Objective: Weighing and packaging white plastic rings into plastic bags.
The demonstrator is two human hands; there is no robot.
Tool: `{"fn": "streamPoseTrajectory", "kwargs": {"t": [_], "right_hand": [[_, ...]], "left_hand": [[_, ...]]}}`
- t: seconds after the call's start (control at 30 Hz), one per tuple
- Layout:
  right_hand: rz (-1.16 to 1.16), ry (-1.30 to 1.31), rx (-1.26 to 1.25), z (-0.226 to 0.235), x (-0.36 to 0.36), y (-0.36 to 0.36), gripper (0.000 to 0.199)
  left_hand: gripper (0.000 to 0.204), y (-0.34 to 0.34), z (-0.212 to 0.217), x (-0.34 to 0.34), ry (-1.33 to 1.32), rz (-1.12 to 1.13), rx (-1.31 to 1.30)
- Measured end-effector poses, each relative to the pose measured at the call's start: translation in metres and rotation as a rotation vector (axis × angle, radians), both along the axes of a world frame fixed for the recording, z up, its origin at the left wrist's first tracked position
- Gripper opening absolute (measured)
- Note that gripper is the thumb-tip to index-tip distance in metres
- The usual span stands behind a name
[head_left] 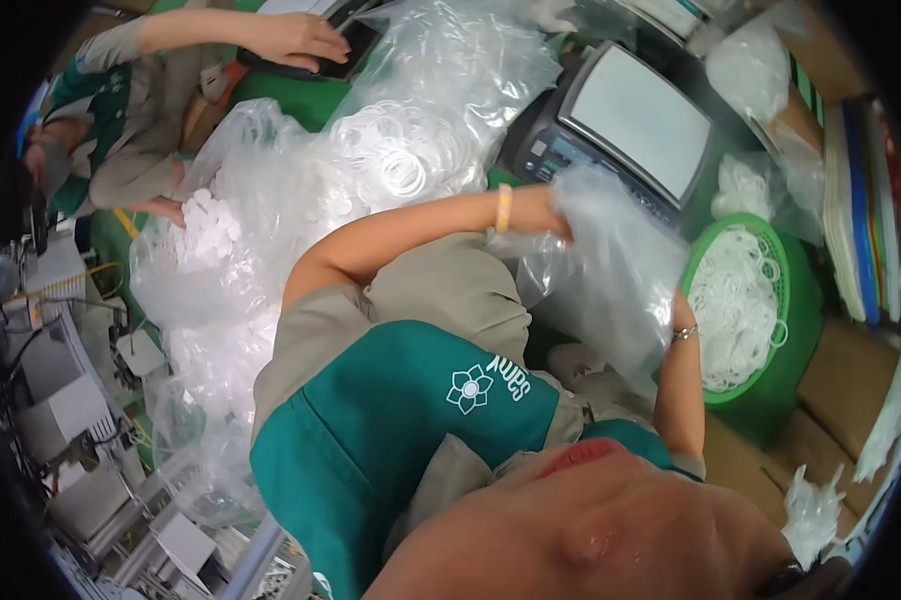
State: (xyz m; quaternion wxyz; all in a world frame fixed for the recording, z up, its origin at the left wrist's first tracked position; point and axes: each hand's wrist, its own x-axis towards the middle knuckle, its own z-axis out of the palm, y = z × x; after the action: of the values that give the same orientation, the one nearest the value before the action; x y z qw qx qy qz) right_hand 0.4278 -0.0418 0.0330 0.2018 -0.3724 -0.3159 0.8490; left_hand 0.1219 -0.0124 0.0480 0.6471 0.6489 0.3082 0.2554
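A clear plastic bag (616,285), crumpled and partly smeared by motion, is stretched between my two hands in front of my lap. My left hand (549,212), a band at its wrist, grips the bag's upper left side; the film covers some of its fingers. At the opposite edge, my right hand (682,318) has hold of the bag, its fingers mostly hidden. Just right of that hand is a green basket (783,265) filled with thin white rings (736,310). A digital scale (641,120) with a pale flat pan lies beyond the bag.
Large clear bags of white rings (406,165) and small white pieces (211,230) lie to my left. A co-worker's hand (296,42) rests on a dark device at the far left. Cardboard boxes (851,390) and upright folders (861,215) stand at the right, near another clear bag (749,70).
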Motion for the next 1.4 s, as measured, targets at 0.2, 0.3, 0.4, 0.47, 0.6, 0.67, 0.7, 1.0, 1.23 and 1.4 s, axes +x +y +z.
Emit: {"fn": "streamPoseTrajectory", "kwargs": {"t": [0.2, 0.3, 0.4, 0.47, 0.6, 0.67, 0.7, 1.0, 1.23, 1.4], "right_hand": [[0.558, -0.532, 0.288, -0.098, 0.014, -0.037, 0.065], [0.560, -0.535, 0.440, -0.125, 0.008, -0.057, 0.089], [0.646, -0.766, 0.699, -0.126, -0.002, -0.068, 0.101], [0.494, -0.766, 0.884, -0.129, -0.006, -0.072, 0.090], [0.534, -1.007, 0.831, -0.121, -0.006, -0.070, 0.057], [0.607, -1.047, 0.886, -0.104, -0.006, -0.053, 0.049], [0.658, -1.130, 0.921, -0.084, -0.011, -0.043, 0.045], [0.553, -0.976, 0.637, -0.086, 0.046, -0.054, 0.029], [0.327, -0.951, 0.498, -0.091, 0.066, -0.050, 0.023], [0.326, -0.978, 0.469, -0.071, 0.050, -0.041, 0.026]], "left_hand": [[0.022, 0.019, 0.011, -0.141, -0.514, 0.700, -0.154], [0.017, 0.001, 0.048, -0.190, -0.827, 1.064, -0.177], [0.022, -0.023, 0.054, -0.224, -0.846, 1.544, -0.071], [0.028, -0.032, 0.054, -0.240, -0.825, 1.764, 0.014], [0.031, -0.060, 0.055, -0.307, -0.793, 2.014, 0.050], [0.033, -0.096, 0.030, -0.387, -0.655, 2.136, 0.106], [0.035, -0.114, 0.023, -0.411, -0.448, 2.244, 0.134], [0.041, -0.089, 0.044, -0.366, -0.669, 2.532, 0.021], [0.047, -0.077, 0.021, -0.395, -0.169, 2.525, -0.208], [0.050, -0.054, -0.005, -0.394, -0.105, 1.980, 0.454]]}}
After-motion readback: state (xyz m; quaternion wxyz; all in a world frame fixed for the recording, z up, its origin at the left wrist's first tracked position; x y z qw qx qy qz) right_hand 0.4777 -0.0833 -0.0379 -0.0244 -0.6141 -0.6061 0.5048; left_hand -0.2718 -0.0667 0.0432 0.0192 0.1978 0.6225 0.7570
